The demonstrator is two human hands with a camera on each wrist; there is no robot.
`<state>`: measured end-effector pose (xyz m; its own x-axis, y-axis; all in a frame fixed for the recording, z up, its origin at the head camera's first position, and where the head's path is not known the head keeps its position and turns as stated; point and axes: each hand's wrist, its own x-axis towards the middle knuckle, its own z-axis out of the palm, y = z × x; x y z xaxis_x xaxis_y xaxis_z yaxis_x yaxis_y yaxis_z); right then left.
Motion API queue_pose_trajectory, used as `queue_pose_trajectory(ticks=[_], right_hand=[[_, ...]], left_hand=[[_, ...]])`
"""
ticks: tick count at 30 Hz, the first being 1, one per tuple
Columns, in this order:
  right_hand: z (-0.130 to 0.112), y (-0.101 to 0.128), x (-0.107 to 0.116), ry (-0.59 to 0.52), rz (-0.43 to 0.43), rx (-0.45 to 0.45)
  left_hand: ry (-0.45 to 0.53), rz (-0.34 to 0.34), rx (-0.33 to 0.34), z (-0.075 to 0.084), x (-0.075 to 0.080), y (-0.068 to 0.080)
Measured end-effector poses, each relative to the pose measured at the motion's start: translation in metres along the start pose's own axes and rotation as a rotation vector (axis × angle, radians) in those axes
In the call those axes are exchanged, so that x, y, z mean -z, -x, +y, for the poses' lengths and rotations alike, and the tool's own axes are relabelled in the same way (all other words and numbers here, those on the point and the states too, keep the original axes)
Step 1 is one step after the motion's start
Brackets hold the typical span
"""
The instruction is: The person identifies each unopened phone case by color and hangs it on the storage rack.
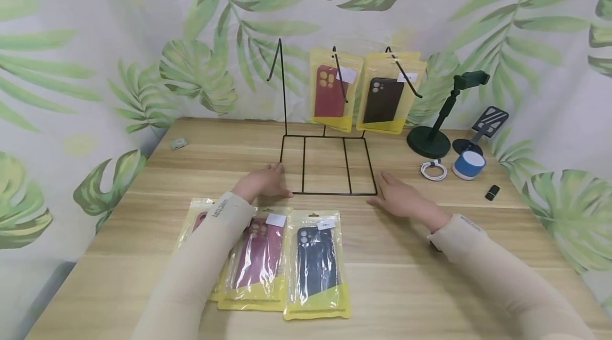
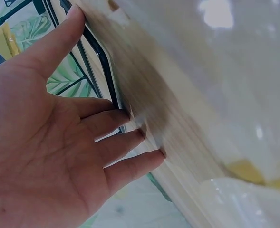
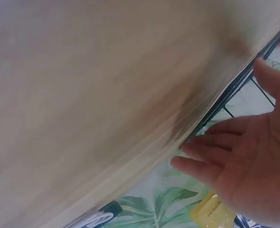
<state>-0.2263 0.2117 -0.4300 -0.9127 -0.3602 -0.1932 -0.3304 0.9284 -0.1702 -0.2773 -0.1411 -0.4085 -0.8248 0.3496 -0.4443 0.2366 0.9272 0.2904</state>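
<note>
The wire rack [image 1: 327,164] stands mid-table [image 1: 143,271], its base frame flat on the wood; the left hand [image 1: 263,181] lies flat at its 8 o'clock corner, fingers straight, touching the wire; the right hand [image 1: 401,197] lies open at 4 o'clock, just beside the frame; two packs [image 1: 334,90] hang at 12; three packs [image 1: 315,263] lie at 6.

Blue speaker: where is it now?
Head view, far right of the table: the blue speaker sits beside the white cable, before the phone stand.
</note>
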Motion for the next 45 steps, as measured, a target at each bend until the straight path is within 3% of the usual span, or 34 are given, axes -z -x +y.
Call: queue_pose_trajectory(ticks=[10, 14, 17, 22, 27, 35, 39, 45], right_hand=[[-0.01, -0.01, 0.006, 0.097, -0.032, -0.049], [-0.01, -0.012, 0.005, 0.13, -0.022, -0.053], [-0.009, -0.011, 0.003, 0.134, -0.02, -0.049], [-0.008, -0.009, 0.003, 0.135, -0.023, -0.059], [-0.008, -0.01, 0.006, 0.133, -0.02, -0.063], [-0.007, -0.013, 0.005, 0.129, -0.019, -0.058], [-0.007, -0.014, 0.006, 0.116, -0.022, -0.051], [-0.008, -0.013, 0.008, 0.122, -0.008, -0.037]], left_hand=[[0.047, -0.002, -0.048, -0.004, 0.005, 0.004], [0.069, -0.019, -0.074, -0.001, 0.008, 0.014], [0.024, -0.029, -0.131, 0.011, 0.005, 0.031], [-0.105, -0.006, -0.282, 0.04, -0.01, 0.055], [-0.218, 0.063, -0.298, 0.051, -0.024, 0.051], [-0.327, 0.129, -0.347, 0.057, -0.033, 0.038], [-0.244, 0.122, -0.365, 0.058, -0.031, 0.036], [0.063, 0.224, -0.459, 0.069, -0.013, 0.04]])
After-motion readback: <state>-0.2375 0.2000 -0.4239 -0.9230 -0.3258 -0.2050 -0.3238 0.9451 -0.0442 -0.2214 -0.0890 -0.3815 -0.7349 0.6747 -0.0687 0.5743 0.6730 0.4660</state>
